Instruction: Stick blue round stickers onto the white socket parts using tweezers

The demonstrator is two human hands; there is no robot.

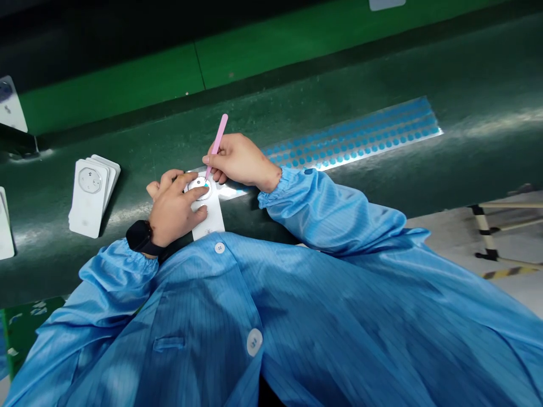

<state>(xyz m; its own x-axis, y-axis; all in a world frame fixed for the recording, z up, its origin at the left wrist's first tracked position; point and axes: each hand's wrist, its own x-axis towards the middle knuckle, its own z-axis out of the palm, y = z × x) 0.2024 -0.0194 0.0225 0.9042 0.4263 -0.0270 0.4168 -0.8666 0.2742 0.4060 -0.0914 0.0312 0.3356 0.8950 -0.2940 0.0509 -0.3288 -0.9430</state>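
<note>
A white phone back cover (pixel 211 215) with a round camera area lies on the bench in front of me. My left hand (pixel 176 198) rests over it, fingers spread, the fingertips on the camera area and the thumb lower down. My right hand (pixel 237 161) pinches pink tweezers (pixel 219 135), whose tip points down at the camera area. A small blue dot (pixel 206 184) shows by the tip; whether the tip touches it I cannot tell. Beneath and beside my right hand runs a clear sheet (pixel 322 164) with rows of round blue stickers (pixel 360 143).
At left, several similar white covers (pixel 88 203) are stacked and slightly fanned. More white covers (pixel 5 226) show at the left edge. A green ledge (pixel 254 56) runs along the back of the dark green bench (pixel 466 164). A pipe frame (pixel 486 232) stands on the floor at right.
</note>
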